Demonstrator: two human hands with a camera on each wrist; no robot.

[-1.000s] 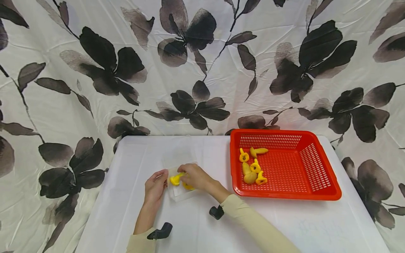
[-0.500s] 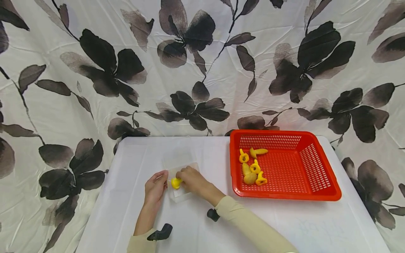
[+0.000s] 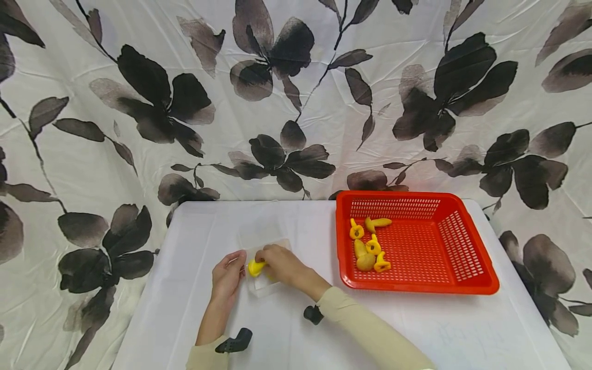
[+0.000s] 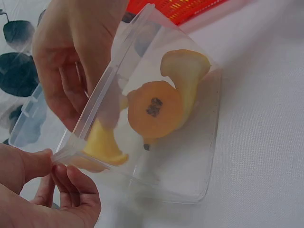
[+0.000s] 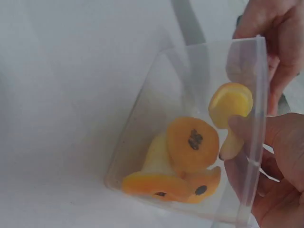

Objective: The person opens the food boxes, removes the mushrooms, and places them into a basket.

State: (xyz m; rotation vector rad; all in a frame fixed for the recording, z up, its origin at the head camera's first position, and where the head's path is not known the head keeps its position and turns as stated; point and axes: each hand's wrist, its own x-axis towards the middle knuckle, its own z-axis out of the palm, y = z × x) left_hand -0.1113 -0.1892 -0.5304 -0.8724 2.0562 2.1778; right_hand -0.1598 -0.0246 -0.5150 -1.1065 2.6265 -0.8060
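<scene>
A clear plastic container [image 4: 214, 142] stands on the white table, holding several yellow-orange toy mushrooms [image 5: 192, 142], some with a dark mark on the cap's underside. My left hand [image 3: 226, 277] pinches its rim on the left side between thumb and fingers. My right hand [image 3: 284, 266] reaches in over the opposite side and pinches a yellow mushroom [image 3: 255, 268] by its stem. In the right wrist view this mushroom's flared cap [image 5: 230, 107] shows through the container wall, with fingertips at the stem. From the head view, my right hand hides most of the other mushrooms in the container.
To the right stands a red perforated basket [image 3: 418, 288] with several yellow and tan mushrooms [image 3: 365, 261] along its left side. Behind the container lies a clear plastic piece [image 4: 33, 126], like a lid. A floral curtain [image 3: 277, 103] hangs behind the table.
My right hand's fingers have drawn together on the yellow mushroom inside the container, which has shifted and tilted slightly. My left hand stays at the rim. The basket's contents are unchanged.
</scene>
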